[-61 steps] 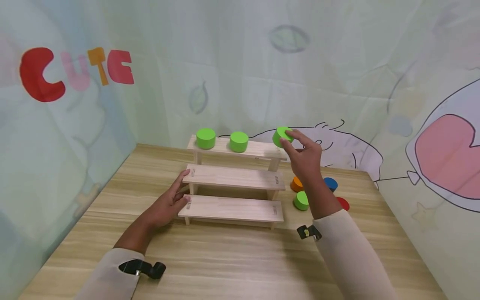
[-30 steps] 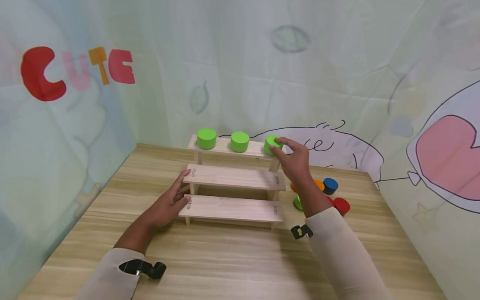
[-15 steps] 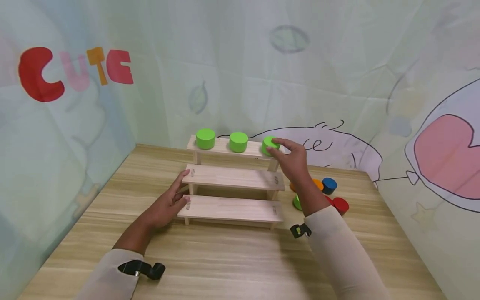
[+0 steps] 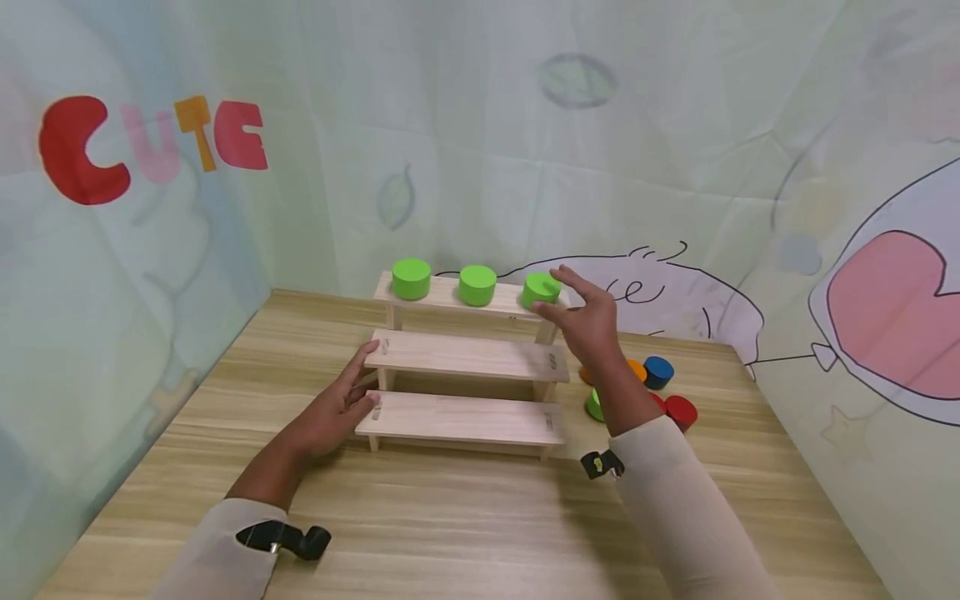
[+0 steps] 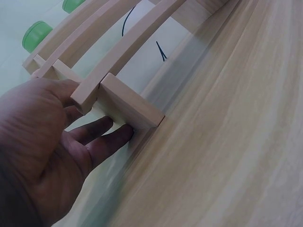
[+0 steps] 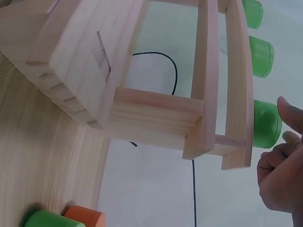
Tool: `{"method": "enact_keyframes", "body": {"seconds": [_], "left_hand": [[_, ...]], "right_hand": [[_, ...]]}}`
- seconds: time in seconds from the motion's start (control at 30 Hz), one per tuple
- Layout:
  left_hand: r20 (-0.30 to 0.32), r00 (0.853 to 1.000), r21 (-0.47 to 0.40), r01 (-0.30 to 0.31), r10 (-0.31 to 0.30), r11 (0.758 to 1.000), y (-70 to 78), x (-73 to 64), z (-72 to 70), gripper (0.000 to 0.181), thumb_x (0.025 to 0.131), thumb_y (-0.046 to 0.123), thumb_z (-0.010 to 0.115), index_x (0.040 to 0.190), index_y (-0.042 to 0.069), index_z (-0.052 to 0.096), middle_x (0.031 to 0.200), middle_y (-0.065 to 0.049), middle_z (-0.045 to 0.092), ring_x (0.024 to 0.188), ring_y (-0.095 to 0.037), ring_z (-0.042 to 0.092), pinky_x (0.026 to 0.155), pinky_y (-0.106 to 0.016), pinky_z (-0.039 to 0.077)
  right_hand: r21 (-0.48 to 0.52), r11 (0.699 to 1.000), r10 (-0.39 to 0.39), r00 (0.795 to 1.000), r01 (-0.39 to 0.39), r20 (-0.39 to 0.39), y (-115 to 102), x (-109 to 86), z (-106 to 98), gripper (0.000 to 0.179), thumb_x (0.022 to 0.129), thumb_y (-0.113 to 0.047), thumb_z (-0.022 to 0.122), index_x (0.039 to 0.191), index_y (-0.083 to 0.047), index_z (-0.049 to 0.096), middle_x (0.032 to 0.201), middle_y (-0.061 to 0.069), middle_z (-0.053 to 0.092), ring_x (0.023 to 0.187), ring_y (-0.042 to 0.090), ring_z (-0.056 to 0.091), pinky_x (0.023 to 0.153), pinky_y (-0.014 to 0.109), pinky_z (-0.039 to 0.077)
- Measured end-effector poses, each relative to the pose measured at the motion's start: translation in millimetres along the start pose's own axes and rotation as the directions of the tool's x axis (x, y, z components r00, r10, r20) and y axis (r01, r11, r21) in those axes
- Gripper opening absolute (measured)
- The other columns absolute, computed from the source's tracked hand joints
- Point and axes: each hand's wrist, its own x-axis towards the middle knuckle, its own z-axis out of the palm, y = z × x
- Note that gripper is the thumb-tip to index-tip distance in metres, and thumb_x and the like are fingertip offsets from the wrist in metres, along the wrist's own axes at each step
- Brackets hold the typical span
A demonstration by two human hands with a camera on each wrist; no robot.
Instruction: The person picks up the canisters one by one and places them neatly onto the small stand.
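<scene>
Green block (image 4: 539,292), rightmost of three atop the rack (image 4: 468,353), right of centre.
My right hand (image 4: 592,323), thumb and forefinger parted, grips nothing; my left hand (image 4: 332,417), fingers spread, touches the rack's left end.

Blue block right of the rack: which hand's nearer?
Right. In the head view, the right hand is up and left of the blue block; the left hand is farther off, at the wooden rack's left end.
</scene>
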Motion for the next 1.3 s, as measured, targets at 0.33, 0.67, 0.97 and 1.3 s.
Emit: {"method": "enact_keyframes", "body": {"seconds": [0.33, 0.67, 0.97, 1.3], "left_hand": [[-0.003, 1.000, -0.001, 0.005, -0.005, 1.000, 1.3, -0.2, 0.6, 0.084, 0.117, 0.018, 0.050, 0.175, 0.047, -0.004, 0.181, -0.028, 0.018, 0.158, -0.057, 0.037, 0.116, -0.070, 0.049], [-0.003, 1.000, 0.007, 0.008, -0.008, 1.000, 1.4, 2.5, -0.1, 0.084, 0.117, 0.019, 0.052, 0.174, 0.047, -0.003, 0.181, -0.027, 0.019, 0.158, -0.056, 0.038, 0.116, -0.070, 0.049], [-0.007, 1.000, 0.001, 0.003, -0.003, 1.000, 0.3, -0.1, 0.0, 0.084, 0.117, 0.017, 0.051, 0.175, 0.046, -0.003, 0.180, -0.029, 0.020, 0.157, -0.058, 0.039, 0.115, -0.071, 0.050], [-0.002, 1.000, -0.005, 0.010, -0.010, 1.000, 1.2, 1.8, 0.8, 0.084, 0.117, 0.019, 0.051, 0.174, 0.047, -0.003, 0.180, -0.028, 0.021, 0.158, -0.057, 0.039, 0.116, -0.071, 0.048]], "right_hand": [[-0.004, 0.996, 0.090, 0.994, -0.090, -0.057, -0.4, -8.4, -23.6, 0.065, 0.094, -0.009, 0.087, 0.155, -0.017, 0.065, 0.173, -0.004, 0.047, 0.129, 0.036, 0.073, 0.079, 0.009, 0.057], [0.011, 0.978, 0.208, 0.976, -0.207, -0.066, 4.4, -29.7, -45.6, 0.068, 0.094, -0.007, 0.086, 0.156, -0.026, 0.063, 0.172, -0.011, 0.048, 0.081, 0.007, 0.066, 0.083, 0.011, 0.060], [0.026, 0.967, 0.255, 0.966, -0.254, -0.031, 14.3, -50.3, -54.0, 0.065, 0.093, -0.008, 0.087, 0.153, -0.021, 0.066, 0.171, -0.009, 0.050, 0.135, 0.031, 0.068, 0.084, 0.011, 0.060], [-0.025, 0.948, 0.319, 0.946, -0.318, 0.050, 36.0, -71.4, -65.4, 0.062, 0.094, -0.008, 0.086, 0.152, -0.016, 0.067, 0.169, 0.003, 0.053, 0.168, 0.029, 0.031, 0.134, 0.051, 0.036]]}}
